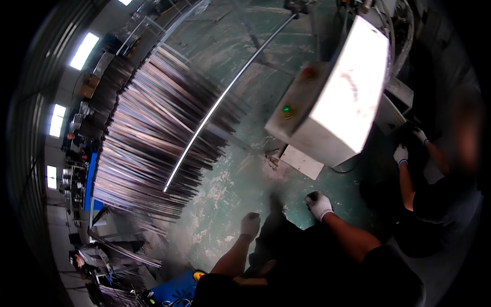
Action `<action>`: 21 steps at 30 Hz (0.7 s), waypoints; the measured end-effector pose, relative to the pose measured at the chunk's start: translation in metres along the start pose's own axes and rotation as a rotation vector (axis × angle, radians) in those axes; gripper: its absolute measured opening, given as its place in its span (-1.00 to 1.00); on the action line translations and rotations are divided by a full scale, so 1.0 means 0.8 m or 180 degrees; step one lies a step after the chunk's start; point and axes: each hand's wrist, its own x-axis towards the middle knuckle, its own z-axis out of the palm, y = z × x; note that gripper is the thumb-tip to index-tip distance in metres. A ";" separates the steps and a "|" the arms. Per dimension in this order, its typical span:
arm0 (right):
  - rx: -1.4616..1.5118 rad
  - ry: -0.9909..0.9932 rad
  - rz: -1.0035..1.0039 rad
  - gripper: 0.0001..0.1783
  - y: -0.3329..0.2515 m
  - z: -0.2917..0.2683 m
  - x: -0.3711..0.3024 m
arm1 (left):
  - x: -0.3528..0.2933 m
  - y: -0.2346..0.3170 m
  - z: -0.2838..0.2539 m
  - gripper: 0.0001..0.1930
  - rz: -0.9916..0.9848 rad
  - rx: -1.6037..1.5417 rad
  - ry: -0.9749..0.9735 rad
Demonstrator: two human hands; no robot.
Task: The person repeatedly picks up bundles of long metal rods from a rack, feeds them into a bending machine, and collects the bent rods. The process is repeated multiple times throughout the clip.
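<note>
My left hand (250, 224), in a pale glove, hangs low in front of me. Motion smears its fingers, and I see no object in it. Off to its right, my right hand (319, 204) wears a white glove with dark fingers. Those fingers are curled in, with nothing visible held. Beyond both hands, a long shiny metal tube (207, 117) slants across the view. Its far end meets a dark fitting (295, 7) at the top. Neither hand touches the tube. The nearest thing ahead of my right hand is a light machine cabinet (348, 92).
A big stack of metal tubes (153, 128) lies to the left. The cabinet's side panel has a lit green button (287, 110) and a red button (309, 73). At right, another person's gloved hand (401, 153) is near a grey box (391, 116). Another person (92, 256) works far left.
</note>
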 end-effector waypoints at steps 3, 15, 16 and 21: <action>0.0466 0.0176 -0.0811 -0.61 -0.090 0.070 0.004 | -0.001 0.006 -0.034 -0.71 -0.0231 0.0146 -0.0058; 0.0828 0.1823 -0.1012 0.01 -0.562 0.186 0.183 | 0.116 -0.304 -0.433 -0.77 -0.0907 -0.1269 0.1030; 0.0767 0.1717 -0.0902 -0.05 -0.578 0.202 0.188 | 0.126 -0.303 -0.463 -0.82 -0.0712 -0.1617 0.1317; 0.1348 0.2044 -0.0766 -0.46 -0.584 0.224 0.189 | 0.124 -0.244 -0.513 -0.81 -0.0855 -0.2400 0.1512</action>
